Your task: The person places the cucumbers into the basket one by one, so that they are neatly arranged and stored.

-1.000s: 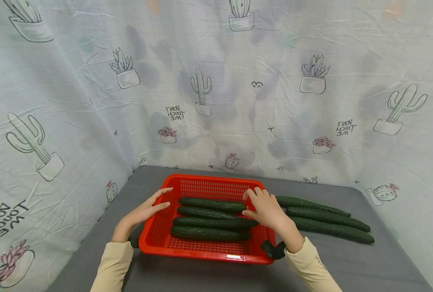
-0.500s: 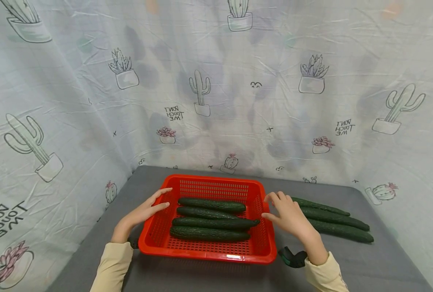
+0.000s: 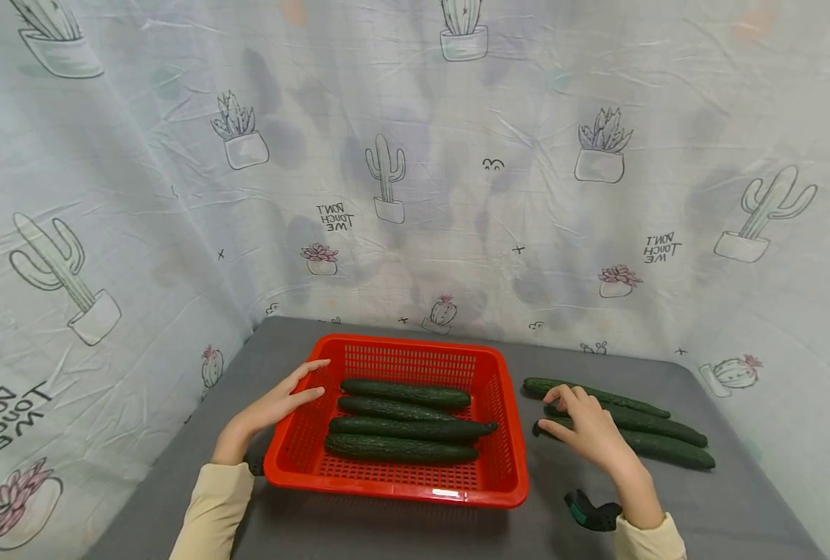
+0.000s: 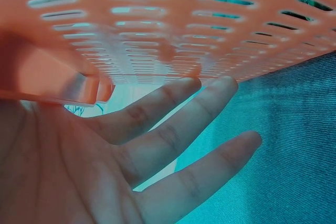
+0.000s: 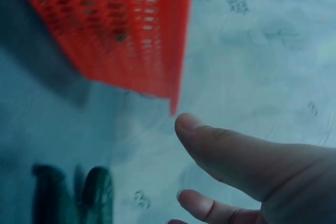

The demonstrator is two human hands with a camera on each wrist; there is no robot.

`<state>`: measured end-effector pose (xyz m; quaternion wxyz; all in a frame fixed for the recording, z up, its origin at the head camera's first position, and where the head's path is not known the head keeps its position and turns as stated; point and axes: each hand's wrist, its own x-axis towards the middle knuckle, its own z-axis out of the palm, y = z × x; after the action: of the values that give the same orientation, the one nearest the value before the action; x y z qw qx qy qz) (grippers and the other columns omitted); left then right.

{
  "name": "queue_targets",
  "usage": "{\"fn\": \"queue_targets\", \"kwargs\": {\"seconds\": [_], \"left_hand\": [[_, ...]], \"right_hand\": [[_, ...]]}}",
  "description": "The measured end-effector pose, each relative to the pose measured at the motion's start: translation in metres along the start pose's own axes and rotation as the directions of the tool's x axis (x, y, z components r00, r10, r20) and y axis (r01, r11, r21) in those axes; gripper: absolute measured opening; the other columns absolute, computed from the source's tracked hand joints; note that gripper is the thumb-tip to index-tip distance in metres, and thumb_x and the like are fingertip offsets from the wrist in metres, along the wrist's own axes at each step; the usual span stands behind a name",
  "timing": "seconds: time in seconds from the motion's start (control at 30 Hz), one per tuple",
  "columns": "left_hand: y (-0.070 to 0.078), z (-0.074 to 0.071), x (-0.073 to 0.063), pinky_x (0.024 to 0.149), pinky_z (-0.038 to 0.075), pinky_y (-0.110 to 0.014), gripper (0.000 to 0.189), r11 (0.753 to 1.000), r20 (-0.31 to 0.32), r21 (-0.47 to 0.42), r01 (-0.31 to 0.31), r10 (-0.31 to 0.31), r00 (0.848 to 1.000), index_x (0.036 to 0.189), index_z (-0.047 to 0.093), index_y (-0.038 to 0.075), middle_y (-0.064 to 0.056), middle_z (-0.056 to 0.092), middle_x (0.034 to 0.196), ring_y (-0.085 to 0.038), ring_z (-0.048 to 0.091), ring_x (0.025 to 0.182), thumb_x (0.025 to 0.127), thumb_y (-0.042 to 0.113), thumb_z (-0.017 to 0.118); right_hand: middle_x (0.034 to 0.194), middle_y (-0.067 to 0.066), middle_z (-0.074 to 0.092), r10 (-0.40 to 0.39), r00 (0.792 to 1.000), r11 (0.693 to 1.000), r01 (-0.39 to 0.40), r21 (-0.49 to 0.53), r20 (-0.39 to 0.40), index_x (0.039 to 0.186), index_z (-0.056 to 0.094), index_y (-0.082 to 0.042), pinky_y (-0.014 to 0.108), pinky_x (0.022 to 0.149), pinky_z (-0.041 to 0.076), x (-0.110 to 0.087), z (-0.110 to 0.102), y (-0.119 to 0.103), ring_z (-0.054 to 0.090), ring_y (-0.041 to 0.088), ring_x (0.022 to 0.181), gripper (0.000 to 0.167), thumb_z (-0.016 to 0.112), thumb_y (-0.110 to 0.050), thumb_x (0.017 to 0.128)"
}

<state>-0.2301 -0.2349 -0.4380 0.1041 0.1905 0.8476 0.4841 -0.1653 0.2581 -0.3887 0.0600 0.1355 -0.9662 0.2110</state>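
Note:
A red plastic basket (image 3: 393, 495) stands at the middle of the table, with several dark green cucumbers (image 3: 404, 449) lying side by side in it. My left hand (image 3: 274, 407) rests at its left rim; in the left wrist view three straight fingers (image 4: 178, 135) lie along the outside of the slotted wall. Right of the basket, my right hand (image 3: 590, 429) hovers over three loose cucumbers (image 3: 656, 424), thumb and fingers apart, holding nothing. The hand partly hides their left ends. In the right wrist view the thumb (image 5: 226, 148) is apart from the basket wall (image 5: 121, 30).
The grey table (image 3: 471, 537) runs to a patterned curtain (image 3: 429, 257) at the back and sides. A dark strap piece (image 3: 592, 513) is by the right wrist. The basket's right wall stands between the two groups of cucumbers.
My right hand has come out of the basket and moved right, over its rim, to the loose cucumbers. The left hand, the basket and the cucumbers have stayed put.

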Motion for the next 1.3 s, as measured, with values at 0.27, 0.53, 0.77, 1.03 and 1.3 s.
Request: {"fn": "queue_targets", "kwargs": {"seconds": [0.27, 0.53, 0.77, 1.03, 1.3], "left_hand": [[0.000, 0.000, 0.000, 0.099, 0.028, -0.062, 0.055, 1.000, -0.001, 0.005, -0.011, 0.011, 1.000, 0.145, 0.024, 0.015, -0.015, 0.017, 0.151, -0.039, 0.019, 0.136, 0.096, 0.024, 0.049], [0.001, 0.001, -0.001, 0.100, 0.028, -0.062, 0.055, 1.000, -0.001, 0.008, -0.006, 0.006, 1.000, 0.145, 0.024, 0.017, -0.015, 0.017, 0.151, -0.039, 0.019, 0.136, 0.096, 0.025, 0.049], [0.000, 0.000, 0.000, 0.099, 0.028, -0.062, 0.056, 1.000, 0.001, 0.008, -0.002, 0.002, 1.000, 0.145, 0.024, 0.017, -0.014, 0.017, 0.151, -0.038, 0.019, 0.136, 0.096, 0.025, 0.049], [0.000, -0.001, 0.000, 0.099, 0.029, -0.061, 0.056, 1.000, 0.004, 0.001, 0.010, -0.010, 1.000, 0.145, 0.024, 0.017, -0.015, 0.017, 0.151, -0.039, 0.020, 0.135, 0.096, 0.027, 0.050], [-0.001, -0.001, 0.002, 0.098, 0.032, -0.060, 0.056, 1.000, 0.004, -0.002, -0.002, 0.002, 1.000, 0.145, 0.024, 0.016, -0.015, 0.018, 0.150, -0.038, 0.023, 0.134, 0.096, 0.026, 0.049]], "right_hand": [[0.096, 0.008, 0.050, 0.066, 0.997, 0.998, -0.067, 0.015, 0.034, 0.107, 0.054, -0.012, 0.032, 0.061, 0.033, -0.011, 0.005, 0.031, 0.045, 0.025, 0.085, 0.031, 0.068, -0.027, 0.084], [0.102, 0.017, 0.050, 0.137, 0.989, 0.990, -0.136, -0.035, 0.049, 0.112, 0.053, -0.008, 0.043, 0.061, 0.039, -0.020, 0.005, 0.070, 0.046, 0.036, 0.090, 0.036, 0.067, -0.027, 0.084], [0.100, 0.017, 0.051, 0.167, 0.986, 0.981, -0.164, -0.106, 0.022, 0.112, 0.054, -0.010, 0.044, 0.059, 0.038, -0.029, 0.009, 0.103, 0.046, 0.040, 0.089, 0.037, 0.068, -0.029, 0.083], [0.105, 0.021, 0.049, 0.213, 0.977, 0.969, -0.211, -0.127, 0.003, 0.111, 0.056, -0.013, 0.047, 0.061, 0.034, -0.042, 0.011, 0.132, 0.042, 0.044, 0.092, 0.036, 0.067, -0.032, 0.083], [0.112, 0.027, 0.041, 0.213, 0.975, 0.968, -0.220, -0.124, -0.070, 0.116, 0.056, -0.013, 0.057, 0.069, 0.029, -0.047, 0.018, 0.149, 0.034, 0.048, 0.096, 0.042, 0.069, -0.035, 0.082]]}}
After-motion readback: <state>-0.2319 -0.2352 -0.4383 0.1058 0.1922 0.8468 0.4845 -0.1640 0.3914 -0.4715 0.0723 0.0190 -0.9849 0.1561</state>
